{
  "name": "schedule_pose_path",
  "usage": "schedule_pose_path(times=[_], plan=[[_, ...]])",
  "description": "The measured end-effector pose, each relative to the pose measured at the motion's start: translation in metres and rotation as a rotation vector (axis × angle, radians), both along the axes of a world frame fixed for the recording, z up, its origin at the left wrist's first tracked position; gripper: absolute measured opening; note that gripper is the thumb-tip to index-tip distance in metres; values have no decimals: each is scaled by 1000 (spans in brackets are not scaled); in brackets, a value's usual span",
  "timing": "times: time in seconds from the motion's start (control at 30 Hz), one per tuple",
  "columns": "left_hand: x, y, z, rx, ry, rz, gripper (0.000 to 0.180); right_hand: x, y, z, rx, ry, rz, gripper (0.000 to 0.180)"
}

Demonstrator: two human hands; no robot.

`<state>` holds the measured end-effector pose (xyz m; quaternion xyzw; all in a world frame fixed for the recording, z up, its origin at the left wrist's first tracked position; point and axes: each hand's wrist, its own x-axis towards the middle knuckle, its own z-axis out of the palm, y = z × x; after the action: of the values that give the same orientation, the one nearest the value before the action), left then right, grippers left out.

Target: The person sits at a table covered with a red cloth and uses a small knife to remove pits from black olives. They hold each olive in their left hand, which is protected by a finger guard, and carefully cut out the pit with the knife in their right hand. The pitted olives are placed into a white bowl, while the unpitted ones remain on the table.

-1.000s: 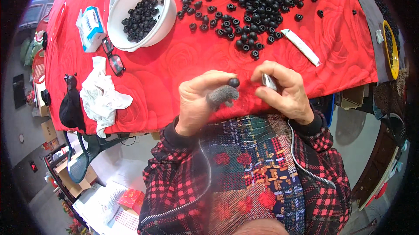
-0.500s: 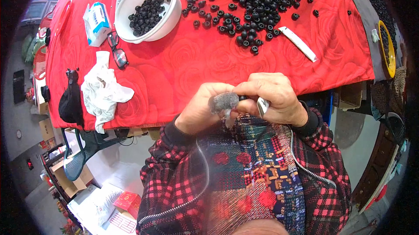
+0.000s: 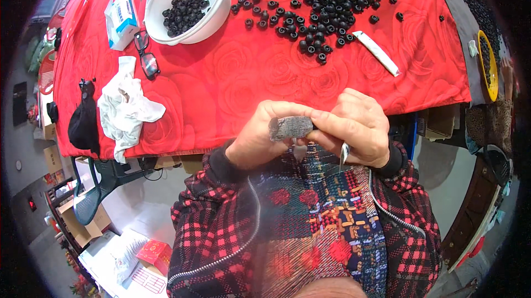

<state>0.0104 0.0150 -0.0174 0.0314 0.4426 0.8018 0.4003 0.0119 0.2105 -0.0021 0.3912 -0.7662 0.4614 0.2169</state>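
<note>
My left hand is closed in front of my chest, just off the table's near edge. A grey, fuzzy fabric piece covers or lies along its thumb; which of the two I cannot tell. My right hand meets it, thumb and index finger pinched at the right end of the grey piece. What sits between the fingertips is mostly hidden. Tucked in the right palm is a slim white-handled tool, a thin edge or blade pointing down from it. A pale translucent bit shows beneath the fingers.
Many small black round parts lie across the red tablecloth. A white bowl holds more. Around them are a white stick-shaped packet, glasses, a blue-white box, white cloth and a black item.
Both hands have shifted slightly right. The grey piece has turned more level. A small black part seen between the fingertips is now hidden, and the tool's thin edge shows below the right hand.
</note>
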Motion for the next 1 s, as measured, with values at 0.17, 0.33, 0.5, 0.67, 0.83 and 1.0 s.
schedule_pose_path(times=[0.17,0.33,0.5,0.67,0.83,1.0], plan=[[3,2,3,-25,57,141,20,6,9,-6,93,4,-10,32],[1,-3,10,-15,30,140,18,13,19,7,-117,-706,3,37],[1,2,11,-41,18,199,22,3,15,6,0,-594,-71,17],[-3,-3,2,8,86,134,21,-3,11,4,42,-508,-111,12],[-3,-3,-4,12,-20,144,21,-6,8,3,48,-516,-116,11],[-9,-3,-8,-12,28,127,21,-8,9,1,59,-515,-117,12]])
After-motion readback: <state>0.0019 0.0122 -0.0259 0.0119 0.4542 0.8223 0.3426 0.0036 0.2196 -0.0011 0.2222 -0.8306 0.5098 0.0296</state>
